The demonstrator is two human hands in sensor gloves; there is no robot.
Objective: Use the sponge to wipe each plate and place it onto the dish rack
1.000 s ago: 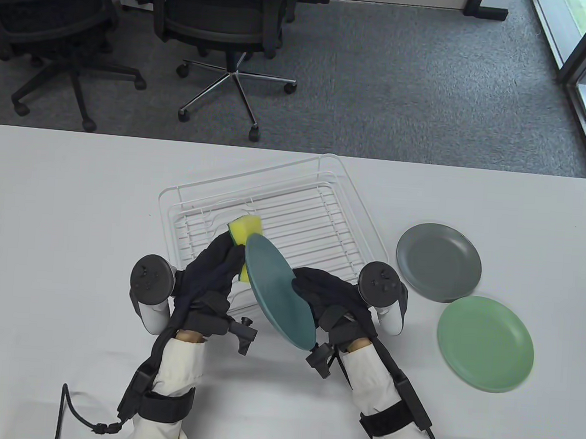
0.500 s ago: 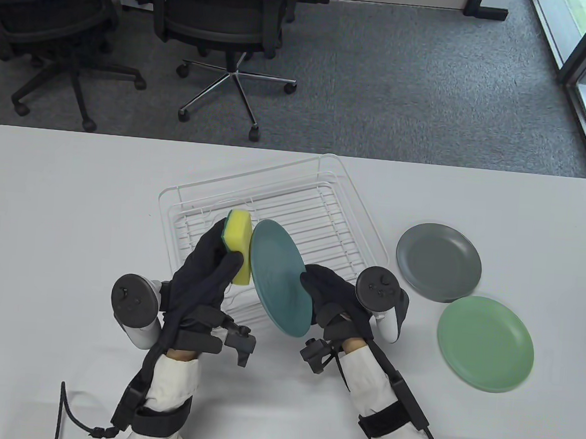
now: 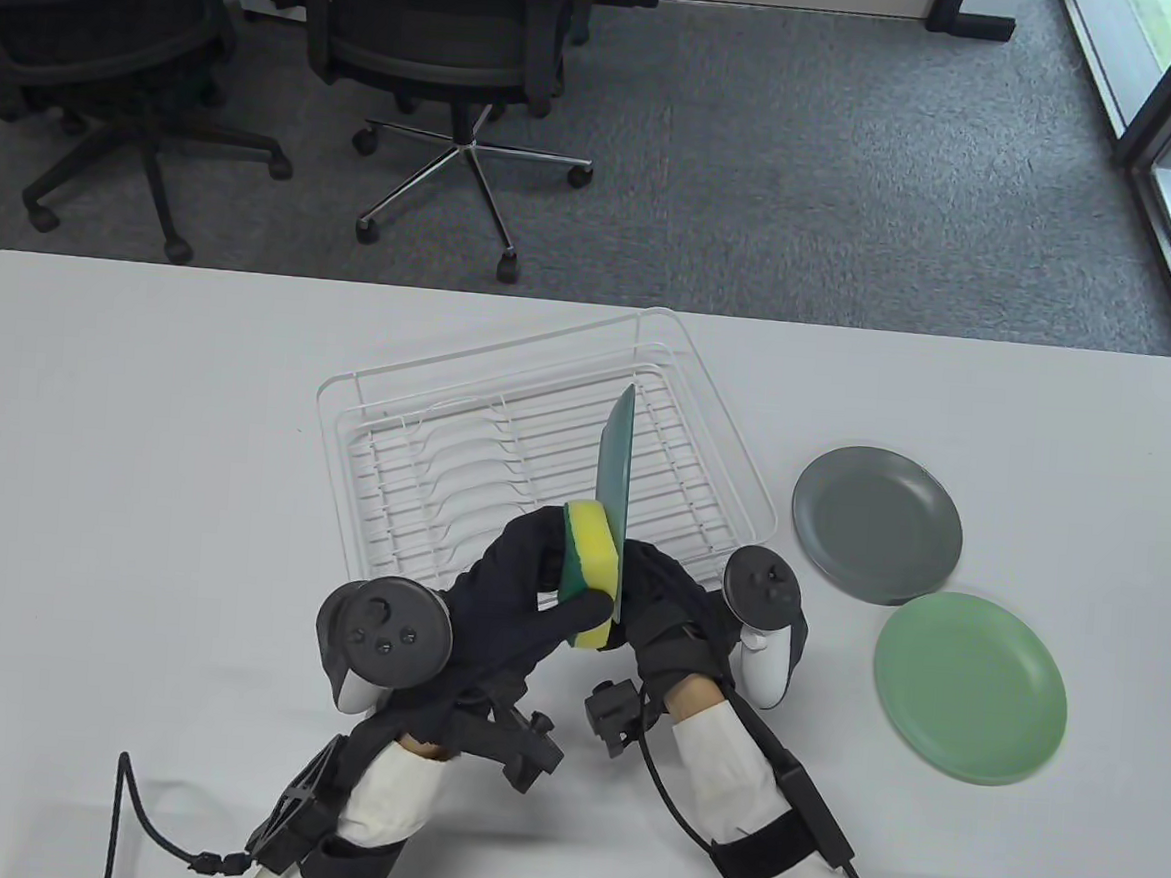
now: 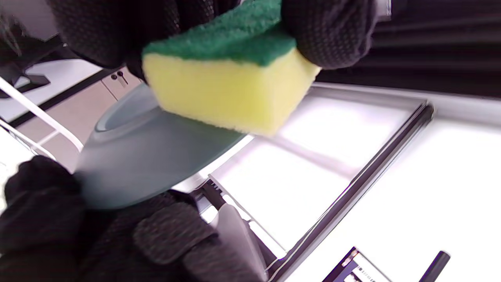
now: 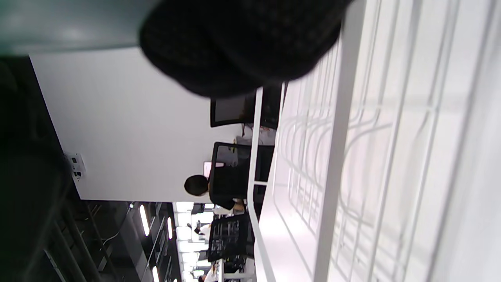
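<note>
My right hand [image 3: 660, 590] grips the lower rim of a dark teal plate [image 3: 616, 461], held upright and edge-on over the front of the white wire dish rack [image 3: 709, 388]. My left hand [image 3: 526, 575] holds a yellow sponge with a green scouring side [image 3: 588, 570] and presses its yellow face against the plate's left face, low down near my right hand. In the left wrist view the sponge [image 4: 231, 82] sits on the plate [image 4: 145, 156], gloved fingers curled round it. The right wrist view shows the plate [image 5: 66, 23] at the top edge and the rack [image 5: 336, 156] wires.
A grey plate [image 3: 876, 525] and a light green plate [image 3: 969, 686] lie flat on the white table [image 3: 124, 447], right of the rack. Office chairs [image 3: 453, 39] stand on the carpet beyond the table's far edge.
The plate has swung from tilted to upright and edge-on, further over the rack. My left hand moved right and towards me, bringing the sponge from the plate's top edge down to its lower left face.
</note>
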